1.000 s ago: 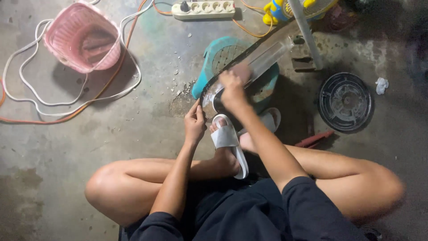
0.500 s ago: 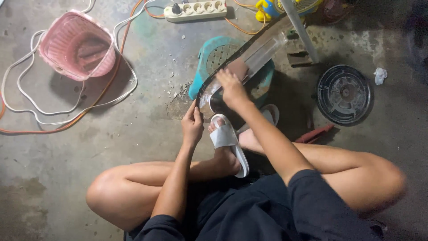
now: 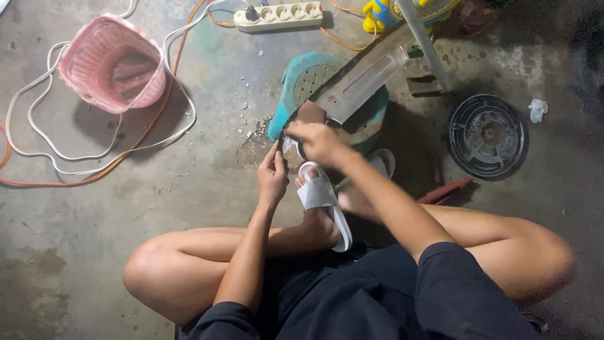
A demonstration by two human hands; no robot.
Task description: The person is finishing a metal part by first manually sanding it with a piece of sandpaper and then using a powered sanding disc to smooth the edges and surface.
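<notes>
The right hand (image 3: pixel 318 140) is clamped over the near end of a long clear blade (image 3: pixel 358 88) lying across a teal stool (image 3: pixel 289 79); the left hand (image 3: pixel 272 179) pinches that end from below, fingers closed on it; a white sandal (image 3: pixel 321 198) sits just beneath on the floor (image 3: pixel 189 189).

One head-worn camera looks steeply down from close above at the seated person's crossed legs, both hands and the concrete floor (image 3: pixel 75 208) in front.
</notes>
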